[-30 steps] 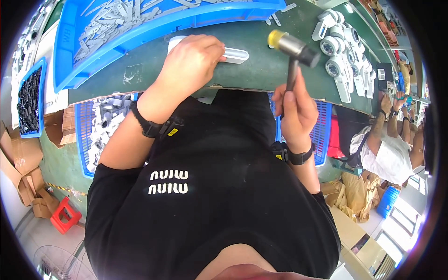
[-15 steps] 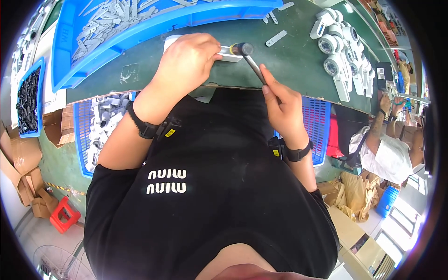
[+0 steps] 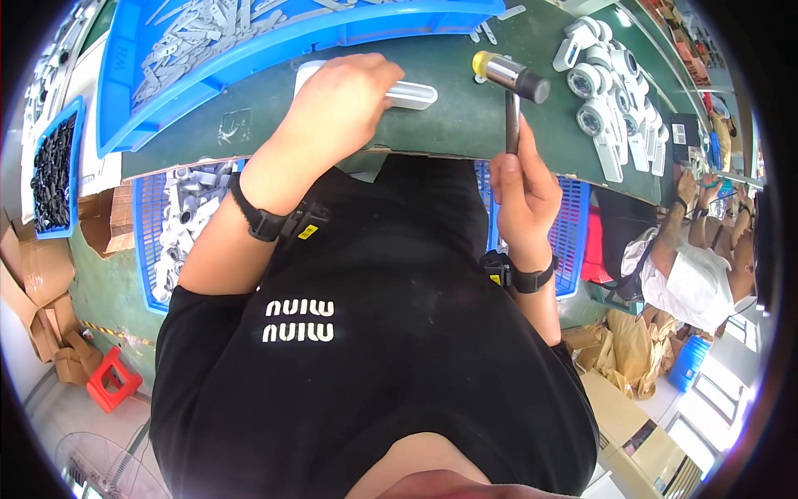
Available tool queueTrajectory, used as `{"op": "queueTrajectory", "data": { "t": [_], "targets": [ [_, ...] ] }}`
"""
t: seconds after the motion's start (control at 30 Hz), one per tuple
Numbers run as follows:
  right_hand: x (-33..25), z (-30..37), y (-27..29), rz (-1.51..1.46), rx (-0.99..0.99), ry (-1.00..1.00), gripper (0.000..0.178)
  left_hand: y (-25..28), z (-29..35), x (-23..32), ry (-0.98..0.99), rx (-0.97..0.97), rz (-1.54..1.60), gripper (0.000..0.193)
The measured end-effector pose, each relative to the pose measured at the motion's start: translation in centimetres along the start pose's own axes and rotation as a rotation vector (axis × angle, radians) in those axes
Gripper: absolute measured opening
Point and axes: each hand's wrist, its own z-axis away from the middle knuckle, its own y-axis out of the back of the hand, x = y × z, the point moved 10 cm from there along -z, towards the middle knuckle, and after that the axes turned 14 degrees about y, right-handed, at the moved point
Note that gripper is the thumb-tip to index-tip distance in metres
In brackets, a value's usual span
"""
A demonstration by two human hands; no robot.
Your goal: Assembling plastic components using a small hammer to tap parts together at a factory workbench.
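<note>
Green tabletop (image 3: 436, 133) at the front. Right hand (image 3: 525, 183) clenched around the handle of one hammer (image 3: 513, 79), its head raised. Left hand (image 3: 341, 96), fingers curled, grasps one white elongated part (image 3: 413, 96) on the tabletop. Beyond: one blue tray (image 3: 274, 48), grey strips (image 3: 199, 37) inside, too many to count.

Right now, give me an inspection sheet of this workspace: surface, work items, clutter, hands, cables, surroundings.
Surface: green tabletop, pale scuffs at its left.
Work items: white piece, partly covered by the left hand; hammer, apart from it.
Clutter: blue tray of gray strips; camera-like units grouped at right.
Hands: left hand holds the white piece; right hand grips the hammer's handle.
Cables: nothing clearly seen.
Surroundings: blue basket of white parts at left, red stool at lower left, co-worker at right.
</note>
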Motion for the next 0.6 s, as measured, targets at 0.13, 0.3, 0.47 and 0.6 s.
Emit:
{"op": "queueTrajectory", "data": {
  "t": [0.13,0.3,0.47,0.6],
  "targets": [
    [0.4,0.2,0.0,0.077,0.007,0.066,0.046,0.1,1.0,3.5,-0.321,-0.103,-0.068,0.033],
    [1.0,1.1,-0.1,0.021,-0.008,0.005,0.046,1.4,2.0,3.3,-0.321,-0.069,-0.076,0.036],
    [1.7,1.0,-0.5,-0.014,-0.020,-0.048,0.046,0.8,1.3,-0.4,-0.091,-0.004,0.111,0.026],
    [1.3,0.7,-0.5,-0.017,-0.014,-0.046,0.046,0.6,1.5,-0.5,-0.163,0.094,0.170,0.021]
  ]
}}
